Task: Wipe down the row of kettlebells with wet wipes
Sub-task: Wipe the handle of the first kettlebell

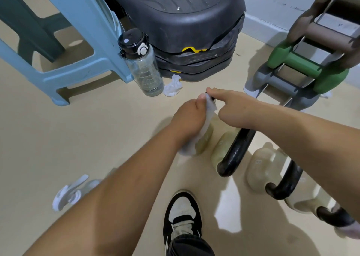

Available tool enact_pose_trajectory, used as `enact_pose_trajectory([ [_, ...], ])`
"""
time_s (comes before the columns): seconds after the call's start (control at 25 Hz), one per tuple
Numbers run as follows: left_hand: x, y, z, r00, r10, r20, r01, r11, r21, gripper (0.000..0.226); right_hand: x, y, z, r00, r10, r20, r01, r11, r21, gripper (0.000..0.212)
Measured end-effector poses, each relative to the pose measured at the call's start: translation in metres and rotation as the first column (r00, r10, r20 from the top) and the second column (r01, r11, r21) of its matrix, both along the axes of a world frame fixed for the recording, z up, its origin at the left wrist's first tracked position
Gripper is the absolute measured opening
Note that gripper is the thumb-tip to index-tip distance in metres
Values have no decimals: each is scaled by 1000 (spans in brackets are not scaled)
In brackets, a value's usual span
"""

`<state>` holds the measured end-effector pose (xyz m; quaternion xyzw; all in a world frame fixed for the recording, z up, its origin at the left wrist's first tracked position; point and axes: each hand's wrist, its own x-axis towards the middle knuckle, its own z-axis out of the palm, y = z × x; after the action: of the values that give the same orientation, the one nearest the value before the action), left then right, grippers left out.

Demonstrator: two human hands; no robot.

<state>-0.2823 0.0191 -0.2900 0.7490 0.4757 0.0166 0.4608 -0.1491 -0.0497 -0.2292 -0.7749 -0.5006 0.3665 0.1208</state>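
Item: row of pale yellowish kettlebells with black curved handles (259, 170), lying on the beige floor (97, 131) and running from centre towards my right. First in row, the leftmost pale kettlebell (204, 140), was under treatment. My left hand (187, 119) was closed on a white wet wipe (196, 138), pressing it down over the bell's side, so the cloth draped across the surface being cleaned. My right hand (233, 109) steadied the top, thumb and forefinger pinched together at the wipe's upper edge beside the handle, probably to keep cloth and bell from shifting. Sundries: crumpled used white wipe (173, 86) by the clear plastic water bottle with black lid (142, 64), set clear of the work; white plastic clips (72, 191) at lower left; light blue plastic stool (78, 37); rack of grey and green dumbbells (303, 70), far right. Remaining bells appeared unwiped, by my judgement.
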Motion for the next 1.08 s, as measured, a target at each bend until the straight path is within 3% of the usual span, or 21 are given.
enact_pose_trajectory([
  [0.08,2,15,6,986,148,77,-107,914,-391,61,-2,3,-1,1000,10,23,-9,999,-32,71],
  [0.12,-1,14,6,979,195,67,-142,873,-466,64,-3,5,0,999,14,51,-11,999,-53,71],
  [0.16,-6,7,5,977,203,59,-159,891,-424,62,-4,7,1,997,26,79,-20,997,-72,69],
  [0.24,-23,-18,-8,972,208,111,-198,975,-100,50,-7,12,0,990,63,128,-54,996,-76,62],
  [0.32,-50,-52,-17,924,238,301,-284,952,118,48,-9,11,-1,986,71,151,-59,995,-80,60],
  [0.44,-61,-62,-31,895,232,382,-283,956,83,47,-8,8,2,988,51,149,-39,996,-84,66],
  [0.56,-37,-19,-27,963,225,148,-236,970,57,43,-9,8,4,988,60,144,-50,996,-72,68],
  [0.64,-28,-5,-24,970,242,30,-243,950,195,37,-8,9,2,991,48,126,-40,997,-70,68],
  [0.72,-30,-23,-26,960,243,139,-279,862,423,39,-5,9,0,994,26,107,-19,998,-66,68],
  [0.76,-32,-40,-27,960,196,200,-268,850,453,38,-4,9,-1,995,13,104,-7,998,-63,69],
  [1.0,-48,-64,-46,968,135,211,-212,891,401,62,-7,5,2,998,19,67,-16,999,-51,71],
  [1.08,-44,-55,-34,994,34,108,-82,876,475,63,-3,6,-1,999,-36,1,36,998,-46,71],
])
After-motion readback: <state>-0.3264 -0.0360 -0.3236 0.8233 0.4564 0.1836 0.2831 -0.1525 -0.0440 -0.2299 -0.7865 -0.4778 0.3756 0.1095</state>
